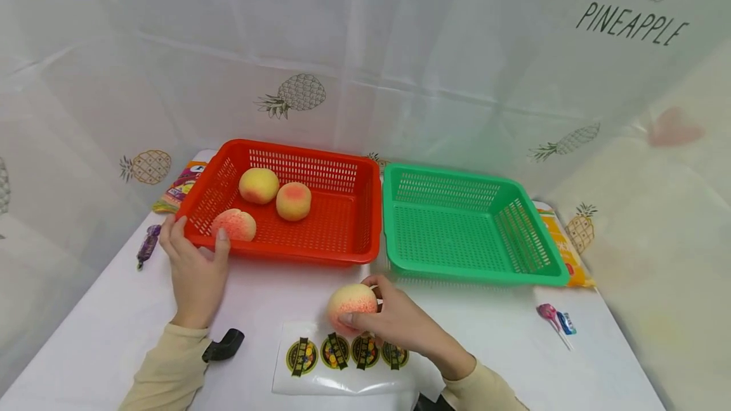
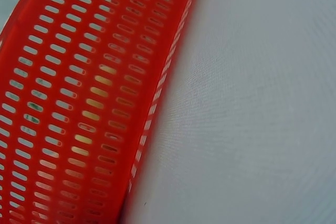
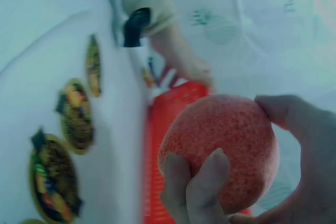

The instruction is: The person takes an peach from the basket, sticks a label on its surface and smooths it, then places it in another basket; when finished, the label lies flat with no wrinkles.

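Nearest on the surface [image 1: 85, 347] lies a glossy sticker sheet [image 1: 331, 385]. Around its far edge, the right hand [image 1: 402, 322] grasps a blush-pink peach [image 1: 349, 303] between thumb and fingers. The peach looks light and fairly firm, its matt skin unlikely to slip but perhaps easily dented; a gentle hold around its widest part should suit. Farther off, the left hand [image 1: 197, 278] grips the near left corner of the red basket [image 1: 297, 254], which contains three more peaches [image 1: 294, 203]; beside it sits a green basket [image 1: 474, 273].
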`<state>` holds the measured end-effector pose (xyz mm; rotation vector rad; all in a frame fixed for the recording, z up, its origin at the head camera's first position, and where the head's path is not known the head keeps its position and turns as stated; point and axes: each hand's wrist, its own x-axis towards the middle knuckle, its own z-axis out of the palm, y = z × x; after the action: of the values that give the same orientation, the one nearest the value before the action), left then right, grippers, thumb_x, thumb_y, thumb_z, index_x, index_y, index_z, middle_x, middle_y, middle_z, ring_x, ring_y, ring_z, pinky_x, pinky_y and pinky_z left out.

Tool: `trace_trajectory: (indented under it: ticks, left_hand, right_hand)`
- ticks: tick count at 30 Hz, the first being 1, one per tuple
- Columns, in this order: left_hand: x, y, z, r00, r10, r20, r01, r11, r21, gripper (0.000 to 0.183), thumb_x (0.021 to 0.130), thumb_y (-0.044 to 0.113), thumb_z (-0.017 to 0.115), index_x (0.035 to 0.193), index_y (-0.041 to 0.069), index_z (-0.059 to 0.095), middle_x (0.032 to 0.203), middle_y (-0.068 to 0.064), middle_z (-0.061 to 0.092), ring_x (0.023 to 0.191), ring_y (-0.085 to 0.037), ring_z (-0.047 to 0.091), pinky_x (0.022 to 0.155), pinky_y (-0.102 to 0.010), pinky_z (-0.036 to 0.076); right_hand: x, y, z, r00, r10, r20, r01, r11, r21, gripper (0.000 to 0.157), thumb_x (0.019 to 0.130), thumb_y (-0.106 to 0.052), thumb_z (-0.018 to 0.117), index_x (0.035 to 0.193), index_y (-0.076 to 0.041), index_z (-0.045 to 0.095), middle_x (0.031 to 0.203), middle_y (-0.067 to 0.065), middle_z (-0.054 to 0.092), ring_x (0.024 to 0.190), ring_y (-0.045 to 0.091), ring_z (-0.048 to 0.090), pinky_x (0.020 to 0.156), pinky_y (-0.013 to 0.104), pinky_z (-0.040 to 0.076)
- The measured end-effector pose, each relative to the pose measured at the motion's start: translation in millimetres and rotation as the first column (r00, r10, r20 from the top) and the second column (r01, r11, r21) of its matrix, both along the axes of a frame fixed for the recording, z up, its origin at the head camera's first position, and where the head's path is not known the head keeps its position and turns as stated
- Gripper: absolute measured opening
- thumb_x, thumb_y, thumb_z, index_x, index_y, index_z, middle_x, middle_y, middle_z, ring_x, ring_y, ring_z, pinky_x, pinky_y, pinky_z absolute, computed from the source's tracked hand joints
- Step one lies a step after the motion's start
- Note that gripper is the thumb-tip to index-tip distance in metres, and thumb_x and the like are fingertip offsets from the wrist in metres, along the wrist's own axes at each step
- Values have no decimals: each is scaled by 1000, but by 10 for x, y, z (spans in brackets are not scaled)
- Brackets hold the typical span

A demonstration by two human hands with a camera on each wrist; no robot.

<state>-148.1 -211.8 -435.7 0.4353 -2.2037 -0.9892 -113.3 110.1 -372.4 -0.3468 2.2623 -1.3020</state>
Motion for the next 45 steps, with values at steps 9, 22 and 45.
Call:
trace_trajectory:
  ticks: [9, 22, 45]
  left_hand:
    - [-22, 24, 9, 1000, -10, 0, 10, 1000, 9, 68, 84, 37, 53, 135, 13, 16, 144, 3, 6, 128, -26, 27, 99, -49, 31]
    - [-24, 45, 33, 1000, -14, 22, 13, 1000, 7, 67, 84, 37, 53, 135, 13, 17, 144, 4, 5, 128, -23, 26, 96, -47, 34]
    - [-11, 13, 22, 997, 24, 73, -23, 1000, -11, 64, 86, 39, 49, 135, 12, 18, 145, 6, 2, 102, -24, 44, 77, -35, 45]
  right_hand:
    - [-220, -167, -251, 998, -34, -54, 37, 998, 52, 62, 69, -52, 68, 104, -8, 40, 74, 7, 58, 52, 23, 57, 49, 34, 49]
    - [-266, -241, -314, 947, 10, -321, 113, 925, 363, 71, 69, -70, 51, 106, -9, 48, 82, 2, 56, 69, 13, 53, 57, 28, 42]
    - [-292, -46, -354, 932, 81, -352, 30, 953, 301, 78, 70, -58, 62, 127, -11, 37, 109, 8, 51, 98, 19, 50, 77, 36, 46]
